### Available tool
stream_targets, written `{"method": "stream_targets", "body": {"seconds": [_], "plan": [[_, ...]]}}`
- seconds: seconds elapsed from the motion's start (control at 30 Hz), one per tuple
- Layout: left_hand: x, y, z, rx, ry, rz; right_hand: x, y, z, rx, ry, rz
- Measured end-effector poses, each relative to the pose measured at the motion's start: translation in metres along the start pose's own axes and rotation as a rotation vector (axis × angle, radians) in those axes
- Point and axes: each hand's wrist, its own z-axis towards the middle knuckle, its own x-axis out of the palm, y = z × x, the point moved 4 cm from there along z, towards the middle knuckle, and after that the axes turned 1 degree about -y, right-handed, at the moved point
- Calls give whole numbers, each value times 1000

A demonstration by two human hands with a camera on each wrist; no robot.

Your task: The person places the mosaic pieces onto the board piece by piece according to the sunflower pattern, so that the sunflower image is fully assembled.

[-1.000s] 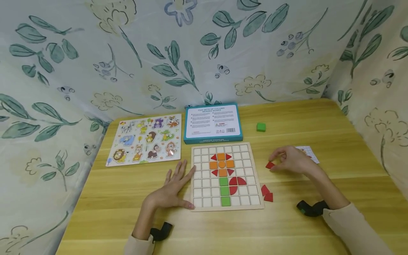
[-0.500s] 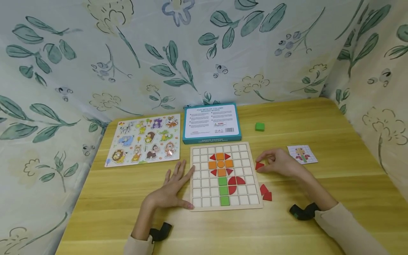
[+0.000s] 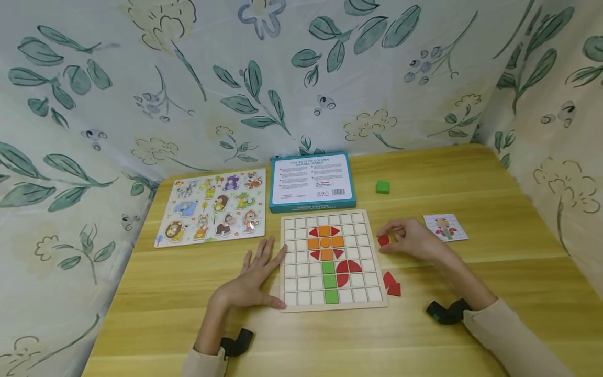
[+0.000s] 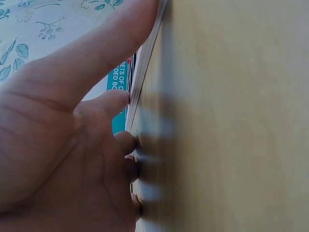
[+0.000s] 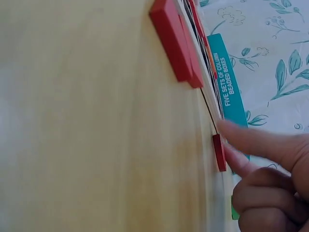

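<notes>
My right hand [image 3: 413, 240] pinches a small red piece [image 3: 383, 240] between thumb and forefinger, just off the right edge of the wooden grid board [image 3: 383, 305]. In the right wrist view the red piece [image 5: 219, 152] shows edge-on at the fingertips, the other fingers curled in. With fingers spread, my left hand [image 3: 252, 280] rests at the board's left edge, thumb at the near corner. On the board lie orange squares [image 3: 337, 241], small red triangles, a green column [image 3: 328, 281] and three red quarter-circle pieces [image 3: 355, 266]. Two loose red pieces [image 3: 393, 289] lie right of the board.
A patterned card [image 3: 446, 228] lies beyond my right hand. At the back stand a teal-edged box [image 3: 312, 180] and a green block [image 3: 382, 187]. An animal puzzle board [image 3: 212, 208] lies at back left. Patterned cloth [image 3: 235, 78] hangs behind the table.
My right hand has moved left with the red piece, from near the card to beside the board, uncovering the card. The piece has turned between the fingers. My left hand has stayed put.
</notes>
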Motion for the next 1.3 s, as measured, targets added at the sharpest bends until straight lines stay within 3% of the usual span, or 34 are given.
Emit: {"method": "stream_targets", "body": {"seconds": [0.33,0.63,1.3], "plan": [[1,1,-1,0,1,2,-11,-3,0,31,-101,-63],[0,2,0,6,5,4,-15,-3,-1,-11,-75,-29],[1,2,-1,27,-8,-2,-12,-6,-1,68,-77,28]]}}
